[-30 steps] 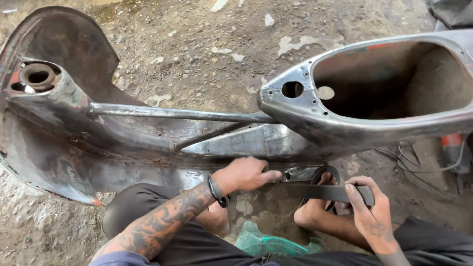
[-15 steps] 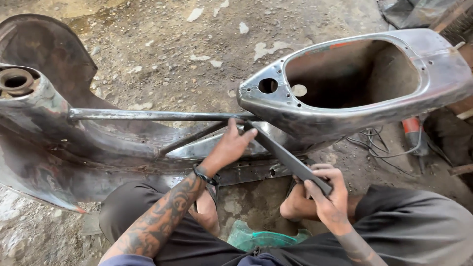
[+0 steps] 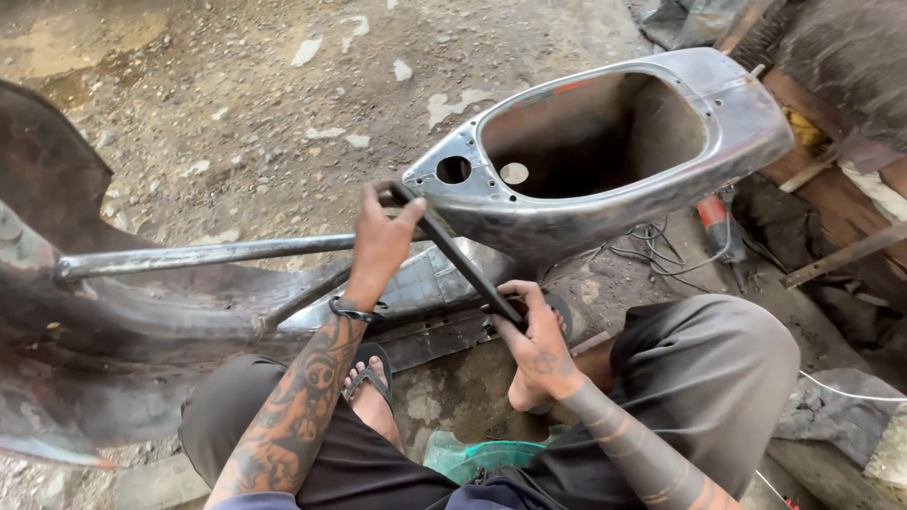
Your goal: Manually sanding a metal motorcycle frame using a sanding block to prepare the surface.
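Note:
A bare metal scooter body shell lies on the ground, its open rear tub at upper right and a horizontal steel tube running left. A dark flat metal bar slants from the shell's front edge down to my lap. My left hand grips the bar's upper end against the shell. My right hand holds its lower end. I sit with my sandalled feet under the frame.
The curved front shield of the frame fills the left. A red and black power tool with cables lies under the tub. Wooden beams stand at right. A green object sits by my lap. Gravelly dirt lies beyond.
Both hands lifted the dark bar from low by my feet up to the shell's front edge. My left hand rose with the upper end. The view shifted right.

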